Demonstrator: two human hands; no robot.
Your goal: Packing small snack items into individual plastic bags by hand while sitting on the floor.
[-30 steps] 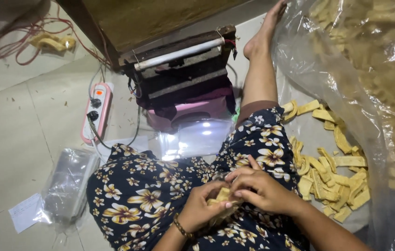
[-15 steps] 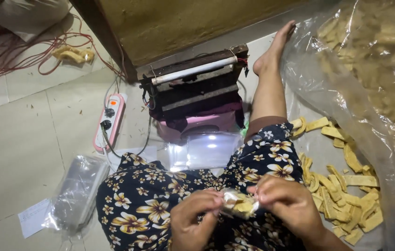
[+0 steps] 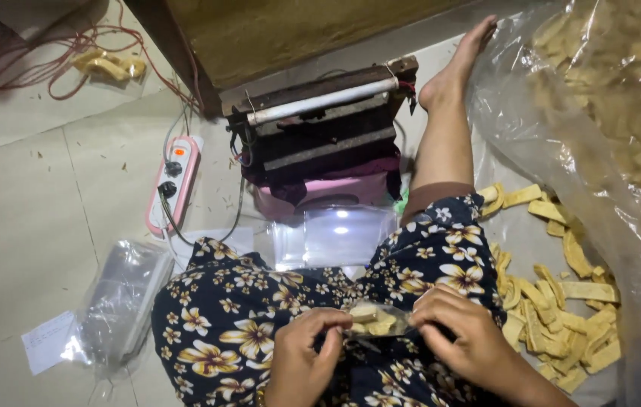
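— What have you got in your hands, seen from the head camera?

— A small clear packet of pale yellow chips (image 3: 373,320), held over my lap. My left hand (image 3: 301,358) has its fingers curled in, thumb and forefinger pinched on the packet's left end. My right hand (image 3: 463,335) is closed on the right end the same way, fingertips on the plastic.

— And where is that packet against the rest?

— Above my flowered dress (image 3: 260,316), between my two hands, near the bottom middle of the view. My right leg (image 3: 445,143) stretches out ahead along the floor.

— What lies about you?

— Straight ahead stands a dark heat sealer (image 3: 320,128) with a pale bar across its top, on a pink base. Just in front of it, close to my knees, is a stack of empty clear bags (image 3: 335,234) catching the light. To the left of the sealer lies a pink and white power strip (image 3: 173,181) with plugs in it. Further left, by my hip, another bundle of clear plastic (image 3: 120,298) sits on the tiled floor (image 3: 26,226), beside a slip of paper (image 3: 47,341).

— And on your right?

— Loose chips (image 3: 554,301) spread on a plastic sheet just beside my leg, and a large clear sack of chips (image 3: 607,98) rising over them.
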